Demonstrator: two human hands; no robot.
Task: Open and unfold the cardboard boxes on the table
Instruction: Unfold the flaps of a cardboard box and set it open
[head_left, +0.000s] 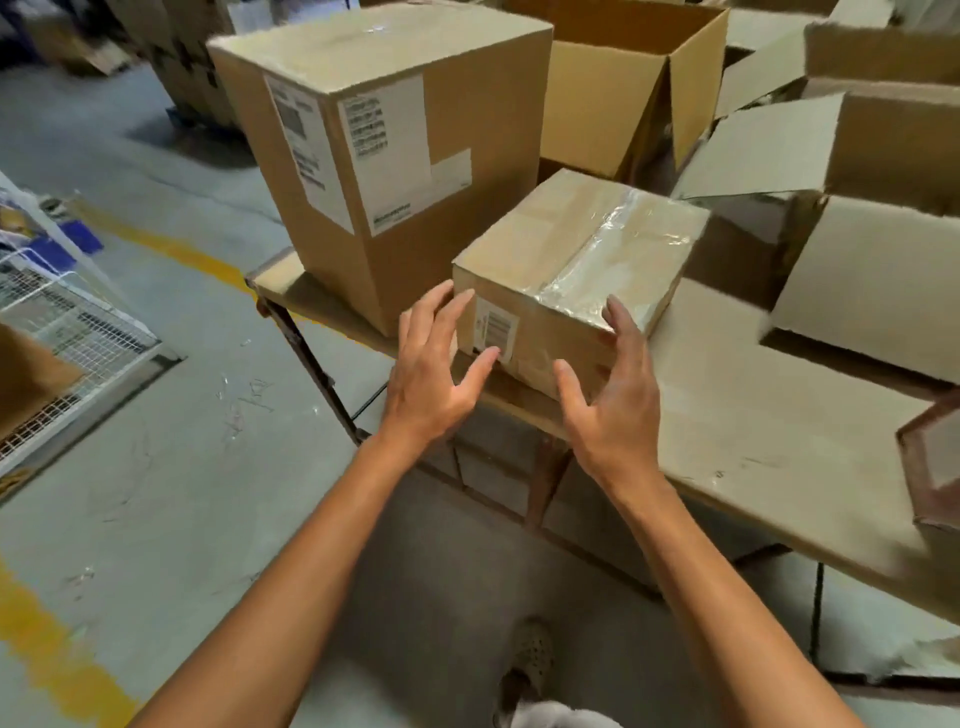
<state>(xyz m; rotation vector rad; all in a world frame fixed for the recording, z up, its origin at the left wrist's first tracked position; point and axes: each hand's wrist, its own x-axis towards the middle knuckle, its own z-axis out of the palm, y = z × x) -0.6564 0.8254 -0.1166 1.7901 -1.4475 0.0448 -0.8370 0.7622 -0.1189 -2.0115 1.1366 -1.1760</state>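
A small sealed cardboard box with clear tape across its top and a barcode label on its near face sits near the table's front edge. My left hand is at the box's near left corner, fingers spread, fingertips touching the labelled face. My right hand is at the near right side, fingers spread, its fingertips at the taped top edge. Neither hand grips the box. A tall sealed box with white shipping labels stands just behind and to the left.
The table is covered with flat cardboard. Open boxes with raised flaps crowd its back and right. A brown box corner pokes in at right. A wire cage stands on the concrete floor at left. My shoe is below.
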